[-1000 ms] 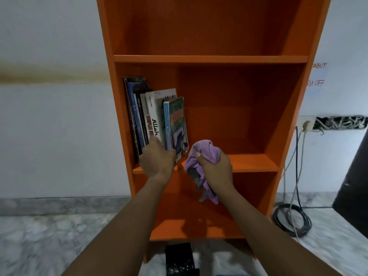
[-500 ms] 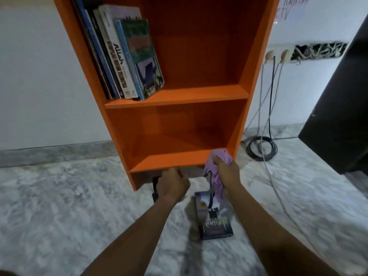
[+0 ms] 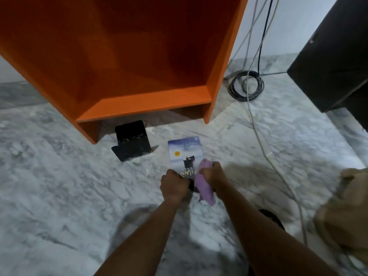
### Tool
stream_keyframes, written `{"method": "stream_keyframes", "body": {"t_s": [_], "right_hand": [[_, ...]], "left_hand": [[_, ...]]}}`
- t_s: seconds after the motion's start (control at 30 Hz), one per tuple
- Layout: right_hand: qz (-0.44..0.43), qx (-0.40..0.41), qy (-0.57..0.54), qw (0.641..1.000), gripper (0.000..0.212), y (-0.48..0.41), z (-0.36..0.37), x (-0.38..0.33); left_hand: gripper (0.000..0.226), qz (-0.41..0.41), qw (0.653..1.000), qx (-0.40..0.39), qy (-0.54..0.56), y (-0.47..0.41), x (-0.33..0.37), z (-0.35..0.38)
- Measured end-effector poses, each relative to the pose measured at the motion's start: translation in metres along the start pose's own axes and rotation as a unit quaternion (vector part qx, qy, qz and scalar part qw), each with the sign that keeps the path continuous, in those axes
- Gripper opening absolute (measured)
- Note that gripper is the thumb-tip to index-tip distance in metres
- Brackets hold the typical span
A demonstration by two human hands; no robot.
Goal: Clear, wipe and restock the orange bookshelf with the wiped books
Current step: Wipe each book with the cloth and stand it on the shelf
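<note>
A blue-and-white book (image 3: 184,153) lies face up on the marble floor in front of the orange bookshelf (image 3: 143,104). My left hand (image 3: 174,185) grips the book's near edge. My right hand (image 3: 214,177) holds a purple cloth (image 3: 205,188) bunched against the book's lower right corner. Only the shelf's bare bottom compartment is in view; the shelved books are out of frame.
A black metal bookend (image 3: 132,140) lies on the floor by the shelf's foot. A coil of black cable (image 3: 247,85) and a white cord (image 3: 264,148) run along the floor at right. A dark cabinet (image 3: 334,56) stands far right. A tan blurred object (image 3: 346,214) sits near right.
My view dropped from the shelved books down to the floor. Both hands came down from the shelf to the book on the floor, and the left hand has taken hold of it.
</note>
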State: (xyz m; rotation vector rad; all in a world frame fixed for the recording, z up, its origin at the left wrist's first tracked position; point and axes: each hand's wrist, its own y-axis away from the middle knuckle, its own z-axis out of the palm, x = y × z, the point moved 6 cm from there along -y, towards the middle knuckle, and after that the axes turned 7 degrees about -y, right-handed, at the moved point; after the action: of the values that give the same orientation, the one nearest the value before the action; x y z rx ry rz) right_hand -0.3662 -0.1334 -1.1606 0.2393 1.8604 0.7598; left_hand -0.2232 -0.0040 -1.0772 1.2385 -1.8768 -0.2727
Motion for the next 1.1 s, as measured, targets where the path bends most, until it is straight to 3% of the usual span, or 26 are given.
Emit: {"method": "stream_keyframes", "body": {"t_s": [0.1,0.23,0.3,0.37,0.4,0.5,0.63,0.7,0.77,0.93,1.1], "right_hand": [[0.005,0.002,0.035,0.999,0.056,0.032,0.002,-0.008],[-0.001,-0.031,0.002,1.0,0.022,0.07,0.006,-0.042],[-0.043,-0.043,0.019,0.998,0.014,0.081,0.009,-0.055],[-0.107,-0.005,0.078,0.991,0.01,0.092,0.013,-0.07],[-0.145,0.01,0.097,0.985,0.022,0.098,0.016,-0.076],[-0.274,0.01,0.137,0.952,0.053,0.127,0.035,-0.105],[-0.452,-0.02,0.168,0.876,0.044,0.183,0.049,-0.158],[-0.511,-0.019,0.192,0.837,0.047,0.198,0.053,-0.188],[-0.541,0.007,0.179,0.821,0.045,0.209,0.05,-0.217],[-0.518,0.116,0.122,0.838,0.038,0.207,0.028,-0.253],[-0.313,0.151,0.047,0.937,0.035,0.201,0.012,-0.234]], "left_hand": [[0.041,-0.05,0.998,0.0,0.046,-0.014,-0.006,0.0],[0.029,-0.032,0.983,-0.087,0.157,-0.042,-0.01,0.005],[0.02,0.003,0.964,-0.143,0.225,-0.036,0.003,-0.001],[0.025,0.042,0.943,-0.184,0.275,-0.02,0.018,-0.011],[0.028,0.067,0.934,-0.2,0.288,-0.01,0.027,-0.018],[0.037,0.153,0.908,-0.236,0.311,0.023,0.049,-0.046],[0.04,0.193,0.899,-0.27,0.287,0.062,0.054,-0.097],[0.043,0.199,0.896,-0.292,0.267,0.079,0.05,-0.117],[0.046,0.212,0.891,-0.306,0.258,0.099,0.046,-0.137],[0.049,0.239,0.881,-0.324,0.25,0.133,0.037,-0.166],[0.051,0.259,0.884,-0.299,0.248,0.152,0.031,-0.193]]}}
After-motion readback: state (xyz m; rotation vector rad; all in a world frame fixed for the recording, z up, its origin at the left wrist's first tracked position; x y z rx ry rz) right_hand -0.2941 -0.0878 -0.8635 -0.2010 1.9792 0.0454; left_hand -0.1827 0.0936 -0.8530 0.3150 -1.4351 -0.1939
